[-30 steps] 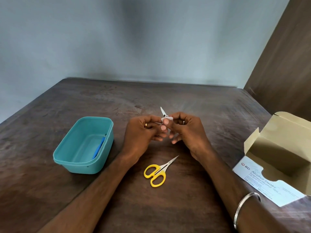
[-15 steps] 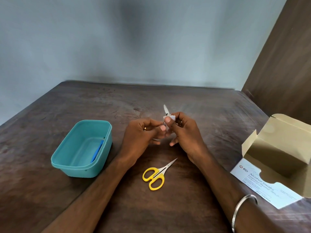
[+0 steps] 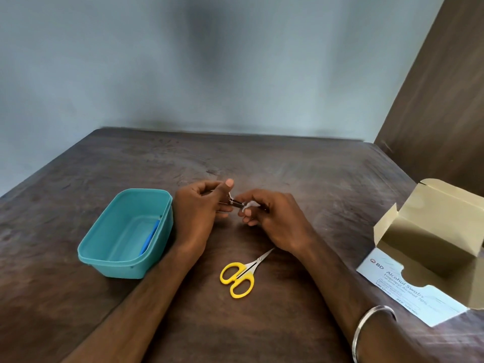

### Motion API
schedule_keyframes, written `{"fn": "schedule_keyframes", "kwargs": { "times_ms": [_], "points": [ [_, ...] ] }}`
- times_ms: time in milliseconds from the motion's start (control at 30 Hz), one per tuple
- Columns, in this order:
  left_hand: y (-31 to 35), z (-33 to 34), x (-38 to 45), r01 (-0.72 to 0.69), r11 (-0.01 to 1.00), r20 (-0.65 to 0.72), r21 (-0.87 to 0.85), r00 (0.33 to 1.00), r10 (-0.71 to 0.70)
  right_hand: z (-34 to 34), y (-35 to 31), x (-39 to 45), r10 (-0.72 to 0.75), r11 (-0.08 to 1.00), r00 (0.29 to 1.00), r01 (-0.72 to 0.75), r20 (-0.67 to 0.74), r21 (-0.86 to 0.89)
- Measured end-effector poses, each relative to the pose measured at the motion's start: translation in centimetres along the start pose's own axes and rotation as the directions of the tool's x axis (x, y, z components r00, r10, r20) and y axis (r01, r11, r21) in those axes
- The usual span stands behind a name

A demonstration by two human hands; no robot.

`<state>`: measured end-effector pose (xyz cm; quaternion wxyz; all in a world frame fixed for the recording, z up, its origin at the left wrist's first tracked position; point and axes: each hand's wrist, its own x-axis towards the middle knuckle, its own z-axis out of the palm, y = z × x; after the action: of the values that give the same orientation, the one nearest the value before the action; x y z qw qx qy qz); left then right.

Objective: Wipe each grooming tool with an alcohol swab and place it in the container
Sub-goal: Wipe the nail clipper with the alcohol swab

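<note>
My left hand [image 3: 199, 210] grips a small metal nail clipper [image 3: 234, 202] above the middle of the dark table, the tool lying roughly level between both hands. My right hand [image 3: 275, 218] pinches a white alcohol swab [image 3: 248, 205] against the clipper's right end. Most of the clipper is hidden by my fingers. A teal plastic container [image 3: 110, 255] stands to the left of my left hand, with a blue tool [image 3: 150, 235] lying inside along its right wall. Yellow-handled scissors [image 3: 239, 275] lie shut on the table just below my hands.
An open cardboard box of alcohol swabs [image 3: 429, 247] sits at the right edge of the table, its labelled flap folded toward me. A grey wall stands behind the table's far edge, and a brown panel rises at the right. A metal bangle circles my right wrist.
The clipper pointed upward between my fingers before; it now lies roughly level. My left thumb has lifted, and the swab has moved toward the clipper's right end.
</note>
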<state>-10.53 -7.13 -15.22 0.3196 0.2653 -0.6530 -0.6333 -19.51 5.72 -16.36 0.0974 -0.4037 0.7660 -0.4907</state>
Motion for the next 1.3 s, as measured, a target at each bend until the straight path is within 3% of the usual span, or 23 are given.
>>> {"fn": "schedule_keyframes", "kwargs": {
  "times_ms": [167,367,567,733,1300],
  "points": [
    [-0.1,0.0,0.1,0.087,0.992,0.030,-0.091,0.996,-0.085,-0.5,0.8,0.3,-0.109,0.978,0.994,0.104,-0.019,-0.179],
    [-0.4,0.5,-0.1,0.152,0.978,0.149,-0.144,0.980,-0.130,-1.1,1.5,0.7,-0.188,0.959,0.976,0.157,-0.114,-0.238],
    [-0.6,0.1,0.2,0.187,0.976,0.214,-0.112,0.964,-0.160,-1.2,0.8,0.6,-0.239,0.967,0.948,0.213,-0.209,-0.142],
    [-0.6,0.0,-0.1,0.196,0.980,0.347,-0.039,0.922,-0.171,-1.3,0.4,0.4,-0.286,0.957,0.931,0.266,-0.228,-0.113],
    [0.3,-0.4,-0.6,0.296,0.955,0.391,0.006,0.878,-0.275,-1.8,0.7,0.3,-0.127,0.986,0.969,0.146,-0.212,0.078]
  ]
}}
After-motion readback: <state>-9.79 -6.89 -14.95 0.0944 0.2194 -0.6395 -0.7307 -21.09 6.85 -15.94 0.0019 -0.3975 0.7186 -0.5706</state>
